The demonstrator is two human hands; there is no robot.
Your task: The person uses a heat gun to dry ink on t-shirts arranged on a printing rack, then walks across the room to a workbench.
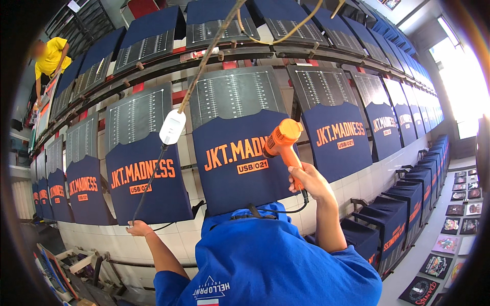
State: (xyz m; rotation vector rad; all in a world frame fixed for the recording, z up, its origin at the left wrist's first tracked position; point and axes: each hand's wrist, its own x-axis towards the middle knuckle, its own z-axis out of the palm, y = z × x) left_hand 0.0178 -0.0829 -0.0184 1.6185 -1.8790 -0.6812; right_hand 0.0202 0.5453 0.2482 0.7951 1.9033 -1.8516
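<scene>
Heat gun (286,133): one, in right hand (310,180)

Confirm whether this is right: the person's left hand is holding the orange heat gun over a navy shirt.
The hand is wrong: the head view shows the right hand holding the orange heat gun over a navy shirt, not the left hand.

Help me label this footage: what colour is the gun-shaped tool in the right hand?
The gun-shaped tool is orange, shown best in the head view.
</scene>
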